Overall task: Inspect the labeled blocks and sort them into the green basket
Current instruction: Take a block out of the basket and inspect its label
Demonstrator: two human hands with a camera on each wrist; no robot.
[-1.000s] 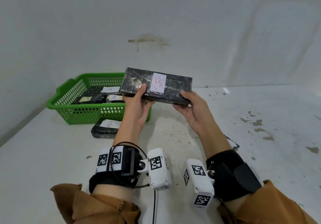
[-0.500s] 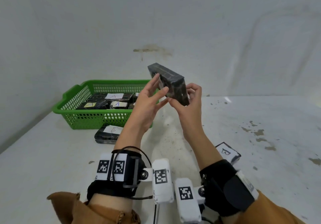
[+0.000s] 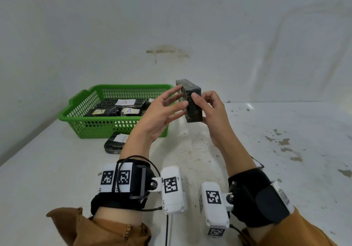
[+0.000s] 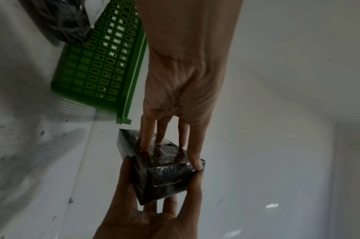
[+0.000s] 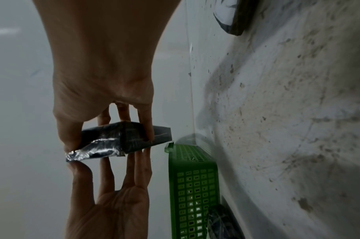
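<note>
A black wrapped block (image 3: 193, 108) stands on edge in the air, right of the green basket (image 3: 76, 104). My right hand (image 3: 200, 98) grips it, thumb on the near face and fingers behind. My left hand (image 3: 178, 102) touches its left side with straight fingers. The block's label is hidden in every view. The left wrist view shows the left fingertips (image 4: 143, 142) lying on the block (image 4: 164, 176). From the right wrist view, the right hand (image 5: 109, 137) pinches the block (image 5: 123, 139). Several black blocks labelled A (image 3: 124, 102) lie in the basket.
A black block labelled B (image 3: 116, 143) lies on the white table (image 3: 266, 123) just before the basket. Another labelled block (image 3: 259, 164) peeks out behind my right forearm. A white wall stands close behind the table.
The block went from lying flat with its B label facing me to standing on edge, label out of sight. My left fingers have straightened against its side.
</note>
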